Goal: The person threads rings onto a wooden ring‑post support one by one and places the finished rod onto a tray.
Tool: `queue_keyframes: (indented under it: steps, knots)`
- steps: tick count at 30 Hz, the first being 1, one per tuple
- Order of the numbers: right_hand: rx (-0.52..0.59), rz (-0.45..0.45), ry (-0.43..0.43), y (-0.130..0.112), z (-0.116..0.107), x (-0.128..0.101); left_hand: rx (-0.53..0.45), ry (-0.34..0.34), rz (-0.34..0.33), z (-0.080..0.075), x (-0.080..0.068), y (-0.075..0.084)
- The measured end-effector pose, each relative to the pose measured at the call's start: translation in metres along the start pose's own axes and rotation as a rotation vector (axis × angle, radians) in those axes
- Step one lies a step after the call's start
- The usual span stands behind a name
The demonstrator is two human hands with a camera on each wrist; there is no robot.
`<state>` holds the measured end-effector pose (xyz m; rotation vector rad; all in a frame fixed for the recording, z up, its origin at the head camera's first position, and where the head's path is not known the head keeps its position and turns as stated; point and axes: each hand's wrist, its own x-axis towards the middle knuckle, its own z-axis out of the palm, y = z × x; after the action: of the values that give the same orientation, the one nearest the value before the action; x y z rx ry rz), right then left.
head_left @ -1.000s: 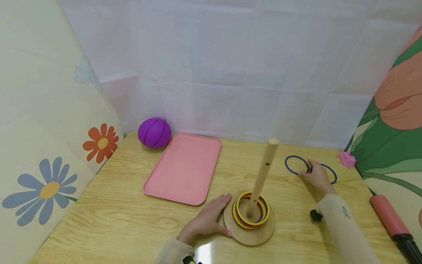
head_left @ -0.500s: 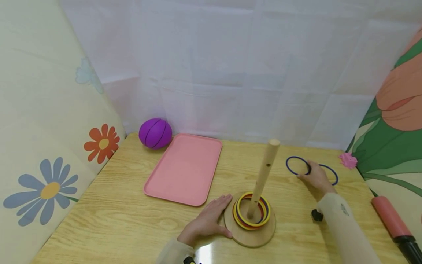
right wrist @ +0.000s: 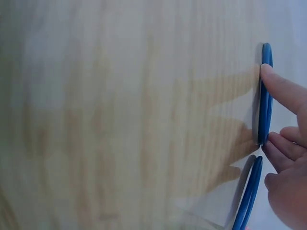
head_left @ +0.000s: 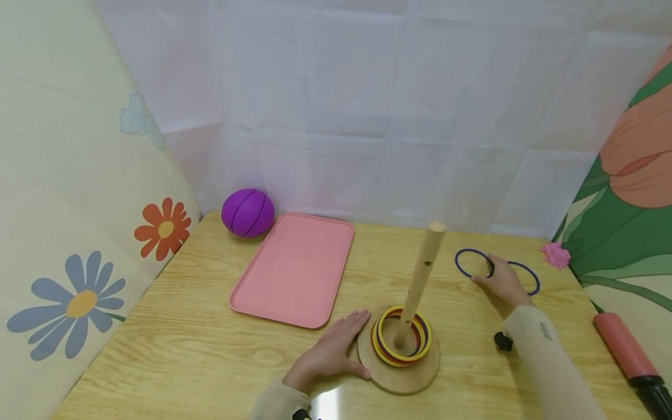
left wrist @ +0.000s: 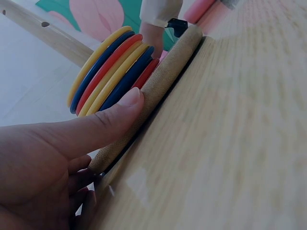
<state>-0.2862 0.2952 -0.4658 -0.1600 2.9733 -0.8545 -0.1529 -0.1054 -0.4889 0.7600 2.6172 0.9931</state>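
Observation:
My right hand (head_left: pixel 502 282) holds the inner edge of a blue ring (head_left: pixel 456 261) on the table's right side. In the right wrist view the thumb presses one end of this ring (right wrist: pixel 264 105) and the fingertips touch its other end. A second blue ring (head_left: pixel 536 279) lies partly hidden behind that hand. My left hand (head_left: pixel 332 350) rests against the round wooden base (head_left: pixel 404 382), fingers fairly straight and thumb at its rim. From the base rises a wooden post (head_left: pixel 422 268), encircled by a stack of yellow, blue and red rings (left wrist: pixel 103 72).
A pink tray (head_left: pixel 294 268) lies left of the post, with a purple ball (head_left: pixel 248 213) at its back corner. Near the right edge are a small pink spiky toy (head_left: pixel 556 255) and a red and black pump (head_left: pixel 622 344). A white sheet (head_left: pixel 341 116) hangs behind the table.
My right thumb and fingers have shifted very slightly left at the blue ring. The left hand and the stacked rings stay where they were.

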Motion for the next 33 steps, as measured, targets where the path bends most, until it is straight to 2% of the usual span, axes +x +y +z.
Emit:
queue_keyframes:
  steps: [7,15,23,33]
  knots:
    - [-0.022,-0.050,-0.006,0.001,0.001,0.003,0.006,0.000,-0.007,-0.001,0.000,0.000]
    - [0.022,-0.081,-0.025,0.001,0.006,0.008,-0.008,-0.008,-0.022,-0.001,-0.001,0.001]
    - [0.039,-0.099,-0.034,-0.001,0.008,0.010,0.002,-0.005,0.000,-0.001,0.000,0.001]
    - [0.134,-0.193,-0.121,-0.003,0.005,0.002,0.007,-0.008,-0.011,-0.001,0.000,0.002]
